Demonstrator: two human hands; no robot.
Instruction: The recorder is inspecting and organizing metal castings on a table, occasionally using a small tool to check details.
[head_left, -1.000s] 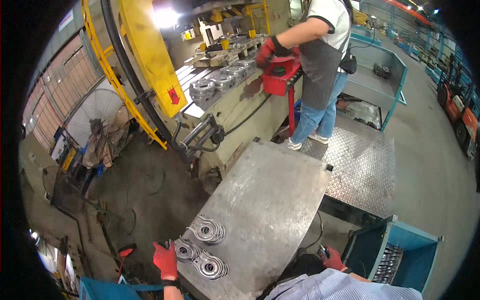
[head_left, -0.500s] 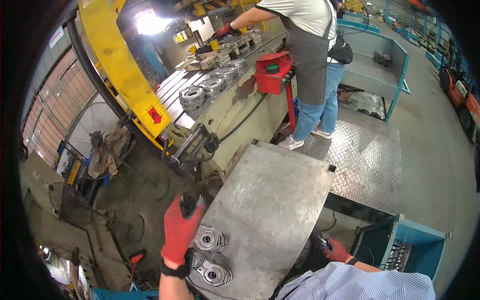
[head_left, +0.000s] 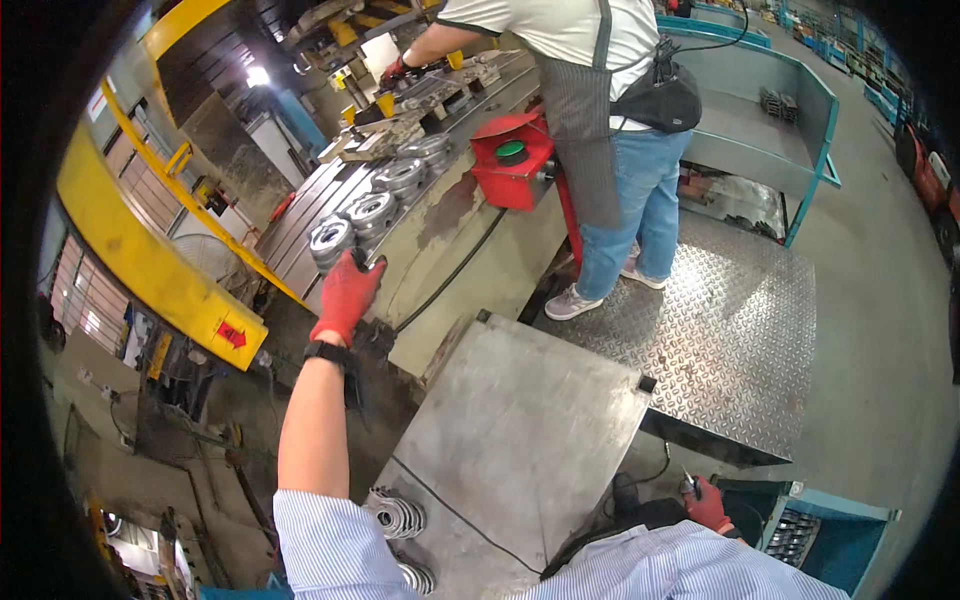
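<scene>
My left hand [head_left: 347, 298], in a red glove with dark fingertips, reaches forward to the press bed. Its thumb and fingers are apart, right at the near stack of ring-shaped metal parts [head_left: 332, 238]; whether they touch is hard to tell. Farther along the bed stand more such stacks, one of them a ringed metal stack [head_left: 372, 212]. Low on the right, my right hand [head_left: 708, 505], also red-gloved, is closed round a slim, pointed tool [head_left: 689, 484]. On the bare metal table [head_left: 520, 400] before me, stacked flat metal parts [head_left: 398, 514] lie at the near left corner.
A co-worker [head_left: 600, 90] in an apron stands on a tread-plate platform [head_left: 730, 330], hands at the press. Between us is a red control box [head_left: 512, 158] with a green button. A yellow guard arm [head_left: 150, 260] curves at left. A dark cord [head_left: 465, 520] crosses the table. A blue bin [head_left: 845, 540] holds parts.
My left hand has moved forward from above the table to the stacks on the press bed. The view has shifted, and a cord now lies across the table. My right hand stays low.
</scene>
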